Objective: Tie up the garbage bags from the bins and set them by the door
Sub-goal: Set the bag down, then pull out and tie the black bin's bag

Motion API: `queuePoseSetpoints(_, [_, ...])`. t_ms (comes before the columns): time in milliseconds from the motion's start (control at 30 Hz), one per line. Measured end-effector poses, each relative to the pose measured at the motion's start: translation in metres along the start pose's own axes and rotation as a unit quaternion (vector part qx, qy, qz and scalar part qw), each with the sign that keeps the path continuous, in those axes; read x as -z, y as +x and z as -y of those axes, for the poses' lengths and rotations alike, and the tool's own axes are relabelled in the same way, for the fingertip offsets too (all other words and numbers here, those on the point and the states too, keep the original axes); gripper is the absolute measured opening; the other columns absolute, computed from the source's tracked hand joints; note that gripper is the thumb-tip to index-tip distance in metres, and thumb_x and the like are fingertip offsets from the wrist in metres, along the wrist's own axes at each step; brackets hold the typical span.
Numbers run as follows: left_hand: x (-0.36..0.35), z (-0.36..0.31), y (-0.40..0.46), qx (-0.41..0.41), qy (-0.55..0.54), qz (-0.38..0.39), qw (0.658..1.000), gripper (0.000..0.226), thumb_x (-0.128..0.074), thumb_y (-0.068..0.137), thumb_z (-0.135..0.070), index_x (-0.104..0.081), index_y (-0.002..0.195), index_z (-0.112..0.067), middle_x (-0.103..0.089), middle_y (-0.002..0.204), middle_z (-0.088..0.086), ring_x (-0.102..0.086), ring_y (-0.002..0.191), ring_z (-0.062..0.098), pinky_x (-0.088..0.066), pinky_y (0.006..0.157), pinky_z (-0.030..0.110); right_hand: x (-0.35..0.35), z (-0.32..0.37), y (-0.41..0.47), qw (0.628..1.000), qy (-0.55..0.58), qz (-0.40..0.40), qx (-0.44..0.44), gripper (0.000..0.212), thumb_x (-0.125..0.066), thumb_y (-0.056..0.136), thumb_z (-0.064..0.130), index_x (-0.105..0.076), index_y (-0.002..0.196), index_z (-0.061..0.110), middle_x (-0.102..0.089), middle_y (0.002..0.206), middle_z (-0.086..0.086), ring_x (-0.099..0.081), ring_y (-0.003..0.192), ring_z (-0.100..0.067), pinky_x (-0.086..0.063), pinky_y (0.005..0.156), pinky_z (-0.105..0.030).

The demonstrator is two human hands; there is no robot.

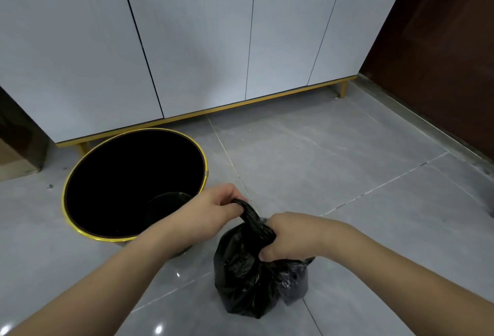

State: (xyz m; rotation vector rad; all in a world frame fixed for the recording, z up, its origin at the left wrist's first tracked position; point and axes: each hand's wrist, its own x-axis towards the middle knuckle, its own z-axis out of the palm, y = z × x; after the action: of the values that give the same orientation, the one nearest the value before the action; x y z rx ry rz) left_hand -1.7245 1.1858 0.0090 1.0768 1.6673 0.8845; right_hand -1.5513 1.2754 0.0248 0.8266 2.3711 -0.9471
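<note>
The white cupboard (187,41) fills the back wall, with a dark brown door (441,55) at its right and grey tiled floor (347,162) below. A black bin (128,183) with a gold rim stands bare of its liner. Just beside it, the black garbage bag (248,282) sits on the floor, well short of the door. Tying looks to be the step in hand: the next move likely calls for looping the twisted neck through and pulling it snug. The right hand (291,236) has its grip clamped on the bag's gathered throat; the left hand (211,210) pinches the neck's free end, drawn up and leftward.
</note>
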Motion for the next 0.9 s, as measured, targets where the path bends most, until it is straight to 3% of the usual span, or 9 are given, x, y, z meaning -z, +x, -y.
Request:
queuePoseSetpoints(67, [-0.011, 0.01, 0.002, 0.019, -0.044, -0.01, 0.999, 0.008, -0.055, 0.095, -0.019, -0.061, 0.089, -0.019, -0.07, 0.106, 0.018, -0.062, 0.107, 0.035, -0.044, 0.1, 0.051, 0.001, 0.004, 0.0, 0.998, -0.053, -0.017, -0.012, 0.018, -0.06, 0.075, 0.037, -0.049, 0.066, 0.026, -0.06, 0.07, 0.004, -0.059, 0.068, -0.019, -0.048, 0.058, -0.028])
queuePoseSetpoints(133, [-0.022, 0.017, 0.003, 0.041, -0.085, -0.036, 0.995, 0.011, -0.048, 0.099, -0.017, -0.055, 0.091, -0.017, -0.069, 0.094, 0.018, -0.067, 0.093, 0.03, -0.049, 0.089, 0.045, 0.0, 0.004, 0.0, 0.99, -0.121, -0.073, -0.01, 0.019, -0.052, 0.077, 0.037, -0.048, 0.066, 0.022, -0.054, 0.067, 0.003, -0.055, 0.065, -0.022, -0.041, 0.052, -0.028])
queuePoseSetpoints(233, [-0.036, 0.025, 0.007, 0.067, -0.141, -0.075, 0.985, 0.016, -0.046, 0.101, -0.015, -0.054, 0.087, -0.016, -0.065, 0.068, 0.007, -0.061, 0.064, 0.02, -0.049, 0.064, 0.038, -0.007, -0.002, 0.0, 0.962, -0.183, -0.202, 0.0, 0.017, -0.044, 0.079, 0.034, -0.054, 0.08, 0.02, -0.056, 0.083, 0.0, -0.059, 0.079, -0.026, -0.041, 0.057, -0.031])
queuePoseSetpoints(300, [-0.041, 0.03, 0.009, 0.073, -0.135, -0.089, 0.984, 0.019, -0.048, 0.1, -0.017, -0.054, 0.082, -0.018, -0.059, 0.057, 0.0, -0.054, 0.051, 0.013, -0.042, 0.056, 0.029, -0.013, -0.008, -0.004, 0.947, -0.171, -0.272, 0.012, 0.019, -0.044, 0.08, 0.035, -0.054, 0.092, 0.025, -0.056, 0.095, 0.004, -0.059, 0.089, -0.022, -0.042, 0.061, -0.032])
queuePoseSetpoints(467, [-0.042, 0.032, 0.005, 0.075, -0.086, -0.13, 0.985, 0.018, -0.052, 0.093, -0.025, -0.058, 0.076, -0.029, -0.065, 0.065, -0.001, -0.063, 0.065, 0.019, -0.051, 0.068, 0.041, -0.037, -0.012, -0.008, 0.93, -0.103, -0.352, 0.034, 0.027, -0.041, 0.078, 0.041, -0.055, 0.099, 0.032, -0.059, 0.098, 0.013, -0.058, 0.089, -0.011, -0.043, 0.065, -0.028])
queuePoseSetpoints(567, [-0.045, 0.032, 0.0, 0.048, -0.093, -0.167, 0.98, 0.022, -0.05, 0.095, -0.024, -0.058, 0.078, -0.036, -0.068, 0.08, 0.002, -0.065, 0.079, 0.022, -0.052, 0.077, 0.044, -0.047, -0.012, -0.009, 0.91, -0.12, -0.393, 0.052, 0.021, -0.043, 0.076, 0.038, -0.055, 0.093, 0.03, -0.053, 0.099, 0.014, -0.057, 0.066, -0.01, -0.042, 0.05, -0.025])
queuePoseSetpoints(667, [-0.049, 0.028, -0.004, 0.008, -0.15, -0.175, 0.973, 0.025, -0.048, 0.098, -0.021, -0.063, 0.088, -0.038, -0.072, 0.094, -0.009, -0.066, 0.095, 0.012, -0.052, 0.084, 0.034, -0.05, -0.016, -0.011, 0.887, -0.14, -0.439, 0.045, 0.017, -0.047, 0.077, 0.035, -0.056, 0.089, 0.028, -0.045, 0.109, 0.009, -0.05, 0.053, -0.009, -0.034, 0.038, -0.021])
queuePoseSetpoints(767, [-0.053, 0.021, -0.002, -0.007, -0.207, -0.134, 0.969, 0.022, -0.043, 0.102, -0.017, -0.056, 0.088, -0.029, -0.074, 0.093, -0.003, -0.068, 0.088, 0.018, -0.054, 0.082, 0.039, -0.05, -0.023, -0.011, 0.878, -0.154, -0.451, 0.043, 0.017, -0.047, 0.079, 0.034, -0.056, 0.092, 0.03, -0.047, 0.112, 0.009, -0.054, 0.061, -0.009, -0.035, 0.039, -0.02])
queuePoseSetpoints(900, [-0.06, 0.017, 0.006, 0.001, -0.142, -0.161, 0.977, 0.016, -0.04, 0.102, -0.018, -0.049, 0.09, -0.024, -0.065, 0.074, 0.001, -0.059, 0.07, 0.012, -0.05, 0.077, 0.041, -0.049, -0.027, -0.011, 0.877, -0.171, -0.445, 0.051, 0.018, -0.044, 0.082, 0.031, -0.059, 0.092, 0.029, -0.057, 0.1, 0.015, -0.058, 0.066, -0.011, -0.039, 0.04, -0.022])
